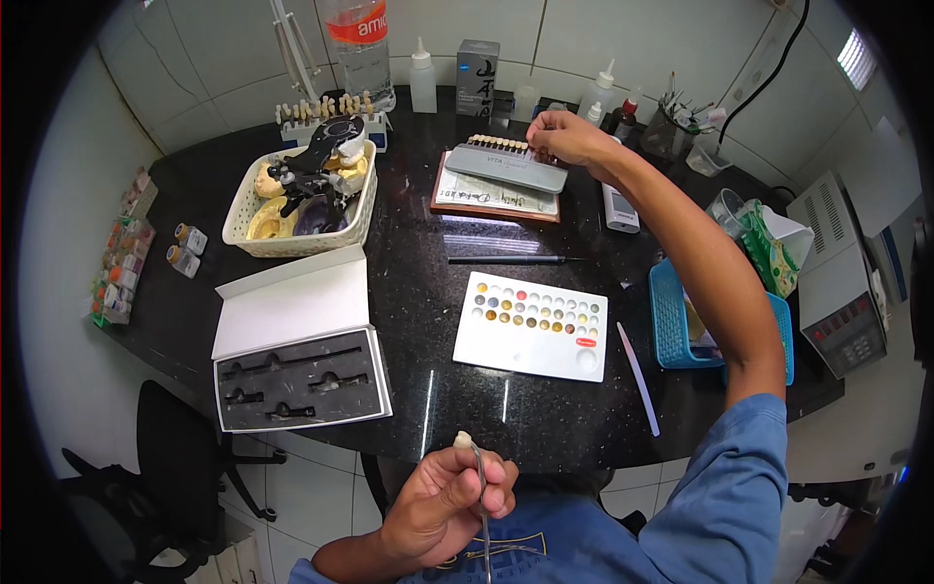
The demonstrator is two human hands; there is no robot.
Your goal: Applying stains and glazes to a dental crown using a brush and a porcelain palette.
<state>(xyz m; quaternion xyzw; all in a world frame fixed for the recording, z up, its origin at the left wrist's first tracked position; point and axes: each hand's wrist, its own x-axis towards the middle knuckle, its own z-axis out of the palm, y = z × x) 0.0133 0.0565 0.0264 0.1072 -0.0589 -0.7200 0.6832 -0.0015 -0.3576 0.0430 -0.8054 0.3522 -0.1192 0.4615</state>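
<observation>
Left hand [438, 501] pinches metal tool [485, 540], tooth [462, 440] above fingertips [495, 473]; right hand [567, 138] bunched, hold unclear.

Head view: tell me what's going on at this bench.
The person's left hand holds a thin metal tool with a small tooth-coloured piece at its tip. The right hand reaches across to the far side, fingers at the right end of a grey holder with a row of tooth-coloured tabs; whether they grip one is unclear. A white palette lies on the table between.
</observation>
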